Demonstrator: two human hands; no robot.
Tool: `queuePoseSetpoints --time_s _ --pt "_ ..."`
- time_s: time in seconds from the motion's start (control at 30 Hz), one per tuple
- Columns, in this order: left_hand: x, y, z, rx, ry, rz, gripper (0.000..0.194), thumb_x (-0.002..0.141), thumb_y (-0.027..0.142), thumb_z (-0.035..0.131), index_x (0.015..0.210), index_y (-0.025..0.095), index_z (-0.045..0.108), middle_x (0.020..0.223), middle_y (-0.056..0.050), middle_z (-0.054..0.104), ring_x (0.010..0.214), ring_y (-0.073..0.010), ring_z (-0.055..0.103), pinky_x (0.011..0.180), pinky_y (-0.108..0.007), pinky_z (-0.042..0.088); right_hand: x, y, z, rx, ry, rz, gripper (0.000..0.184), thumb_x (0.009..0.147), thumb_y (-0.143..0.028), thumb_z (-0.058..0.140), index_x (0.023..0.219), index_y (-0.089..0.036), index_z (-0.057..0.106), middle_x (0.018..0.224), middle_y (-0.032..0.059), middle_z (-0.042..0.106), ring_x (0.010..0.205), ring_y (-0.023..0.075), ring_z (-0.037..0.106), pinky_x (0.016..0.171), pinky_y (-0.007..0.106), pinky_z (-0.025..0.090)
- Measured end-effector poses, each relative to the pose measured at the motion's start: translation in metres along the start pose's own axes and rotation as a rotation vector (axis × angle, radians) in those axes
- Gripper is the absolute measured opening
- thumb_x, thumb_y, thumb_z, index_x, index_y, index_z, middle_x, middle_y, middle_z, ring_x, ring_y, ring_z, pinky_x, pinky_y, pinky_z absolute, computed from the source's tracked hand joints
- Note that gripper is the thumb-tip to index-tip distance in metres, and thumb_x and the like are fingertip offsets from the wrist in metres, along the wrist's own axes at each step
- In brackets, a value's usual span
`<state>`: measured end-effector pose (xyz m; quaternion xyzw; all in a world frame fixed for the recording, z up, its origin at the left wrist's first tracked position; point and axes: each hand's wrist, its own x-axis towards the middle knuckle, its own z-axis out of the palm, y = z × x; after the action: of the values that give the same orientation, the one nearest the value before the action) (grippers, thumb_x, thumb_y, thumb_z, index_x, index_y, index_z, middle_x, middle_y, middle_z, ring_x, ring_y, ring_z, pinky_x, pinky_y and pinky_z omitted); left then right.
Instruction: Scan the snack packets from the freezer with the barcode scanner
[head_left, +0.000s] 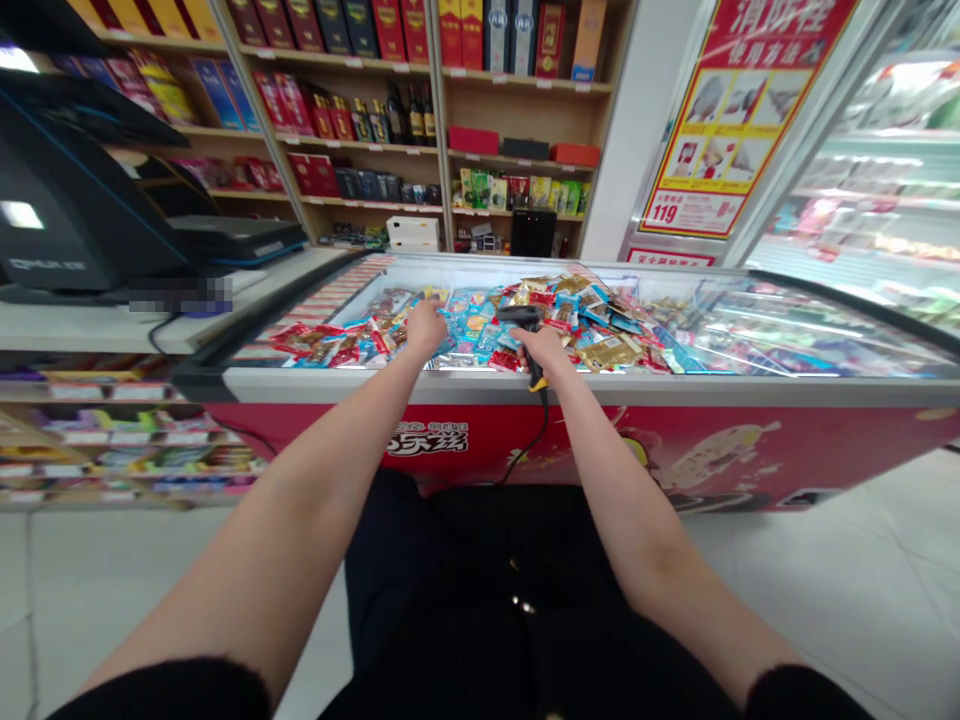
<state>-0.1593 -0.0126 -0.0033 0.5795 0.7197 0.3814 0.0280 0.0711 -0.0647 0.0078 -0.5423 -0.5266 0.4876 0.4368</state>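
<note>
The big red freezer point(480, 388) is the place to measure from. Left of the freezer is a white counter point(75, 328) with a black till point(67, 200) on it. The till has small pale letters that are too hard to read, and a blurred patch sits on the counter next to it. Under the counter, a low shelf of snacks point(97, 430) has white price tags. Behind the freezer stand wooden shelves point(517, 110) full of red boxes and dark bottles point(409, 115). Inside the freezer lies a big heap of shiny ice cream packets point(472, 325) in blue, red and gold. The left hand point(426, 328) presses down on the heap, but you cannot tell if it is gripping a packet. Just beside it, the right hand point(541, 350) has its fingers closed tight around a black and yellow barcode scanner point(534, 372), over the front of the heap. The scanner's black cord point(525, 450) hangs down the front of the freezer. That red front has white writing that is hard to read and a picture of an ice cream bar point(712, 455). Behind the freezer on the right, a red and yellow poster point(739, 130) shows the big number 119, and a glass-door fridge point(877, 200) shines at the far right.
</note>
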Motion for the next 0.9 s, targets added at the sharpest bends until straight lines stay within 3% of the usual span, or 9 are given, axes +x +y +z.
queuePoseSetpoints --time_s 0.1,0.27,0.4,0.5,0.67,0.9 --pt "0.011 -0.03 -0.025 0.127 0.013 -0.061 0.051 0.083 0.011 0.06 0.131 0.015 0.075 0.135 -0.016 0.073 0.131 -0.0337 0.064 0.113 -0.042 0.048 -0.006 -0.005 0.013 -0.009 -0.045 -0.003 0.029 0.096 -0.021 0.068 0.071 -0.019 0.055 0.047 -0.003 0.055 0.037 0.011 0.049 0.036 0.021 0.041" --pt "0.024 -0.064 -0.054 0.34 -0.142 -0.109 0.047 0.08 0.017 0.069 0.127 0.017 0.077 0.132 -0.017 0.074 0.127 -0.0368 0.067 0.104 -0.039 0.053 -0.012 -0.009 0.035 -0.047 -0.116 -0.002 0.032 0.098 -0.021 0.067 0.069 -0.018 0.054 0.046 -0.0034 0.054 0.035 0.0096 0.047 0.036 0.021 0.042" --pt "0.032 -0.07 -0.063 0.512 -0.342 -0.049 0.035 0.072 0.027 0.082 0.106 0.017 0.082 0.118 -0.017 0.078 0.121 -0.0375 0.07 0.099 -0.033 0.054 -0.009 -0.007 0.05 -0.063 -0.142 -0.014 0.028 0.097 -0.02 0.068 0.071 -0.018 0.056 0.047 -0.004 0.054 0.036 0.0104 0.048 0.035 0.022 0.042" --pt "0.034 -0.068 -0.066 0.535 -0.386 -0.032 0.03 0.071 0.028 0.083 0.098 0.015 0.082 0.109 -0.018 0.078 0.116 -0.0364 0.071 0.095 -0.032 0.054 -0.008 -0.005 0.058 -0.073 -0.162 -0.025 0.025 0.096 -0.02 0.07 0.075 -0.018 0.056 0.048 -0.0045 0.055 0.037 0.0104 0.049 0.035 0.021 0.041" --pt "0.035 -0.07 -0.072 0.449 -0.343 -0.103 0.024 0.067 0.022 0.083 0.09 0.018 0.082 0.094 -0.013 0.077 0.11 -0.0344 0.073 0.094 -0.034 0.055 -0.012 -0.007 0.062 -0.093 -0.168 -0.024 0.026 0.098 -0.02 0.069 0.076 -0.019 0.054 0.046 -0.0057 0.053 0.036 0.0095 0.047 0.035 0.02 0.04" --pt "0.037 -0.068 -0.078 0.192 -0.134 -0.268 0.021 0.071 0.029 0.082 0.089 0.021 0.077 0.091 -0.008 0.078 0.103 -0.0315 0.075 0.087 -0.034 0.057 -0.012 -0.007 0.062 -0.085 -0.17 -0.021 0.025 0.098 -0.022 0.07 0.078 -0.02 0.054 0.048 -0.0057 0.054 0.037 0.0104 0.049 0.035 0.021 0.04"
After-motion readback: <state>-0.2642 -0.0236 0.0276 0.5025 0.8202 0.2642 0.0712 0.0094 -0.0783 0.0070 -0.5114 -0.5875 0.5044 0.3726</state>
